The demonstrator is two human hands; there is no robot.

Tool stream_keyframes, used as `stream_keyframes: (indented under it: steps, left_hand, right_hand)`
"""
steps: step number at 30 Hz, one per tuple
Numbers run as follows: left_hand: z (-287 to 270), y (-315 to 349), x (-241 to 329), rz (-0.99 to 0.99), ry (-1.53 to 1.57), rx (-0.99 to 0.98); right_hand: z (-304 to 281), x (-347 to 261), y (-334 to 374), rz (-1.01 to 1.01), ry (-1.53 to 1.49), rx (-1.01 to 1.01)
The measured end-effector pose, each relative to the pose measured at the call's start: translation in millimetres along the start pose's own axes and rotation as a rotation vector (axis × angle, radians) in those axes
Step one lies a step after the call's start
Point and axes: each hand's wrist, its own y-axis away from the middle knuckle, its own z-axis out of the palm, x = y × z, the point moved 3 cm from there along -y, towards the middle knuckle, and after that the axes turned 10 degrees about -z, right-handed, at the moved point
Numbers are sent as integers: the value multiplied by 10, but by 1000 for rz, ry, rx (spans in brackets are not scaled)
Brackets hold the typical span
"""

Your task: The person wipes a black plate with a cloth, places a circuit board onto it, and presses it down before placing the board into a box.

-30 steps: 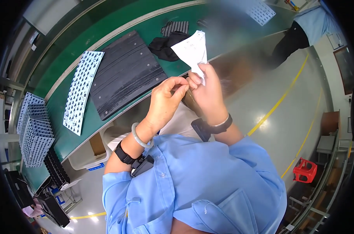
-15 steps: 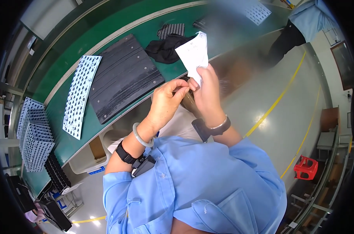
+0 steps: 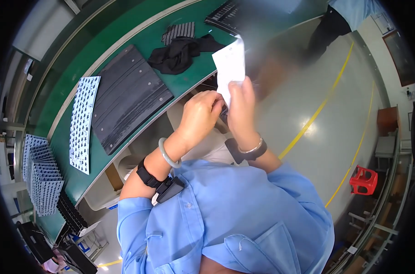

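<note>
Here's the white paper sheet, up before the person, pinched in the right hand! The left hand curls at its lower edge, grip hidden from me. Beyond: a grooved black board on the green workbench.

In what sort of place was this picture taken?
Probably a factory workshop: similar patterned panels stand closely grouped on a long green workbench, and yellow lines mark the grey floor.
</note>
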Motion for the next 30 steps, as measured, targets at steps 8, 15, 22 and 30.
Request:
stream_keyframes:
  steps: [8,15,22,30]
  left_hand:
    - [649,175,-756,-230,-207,-533]
    - [-19,370,-442,-13,9,-642]
    - [-216,203,-377,-101,134,-362]
    - [1139,-380,-554,39,189,-209]
  right_hand:
    - [-889,762,-257,89,-149,321]
    - [-1676,2045,-579,265,417,71]
    - [-1608,2104,-826,115,317,299]
    - [-1174,1720,-557,138,41,396]
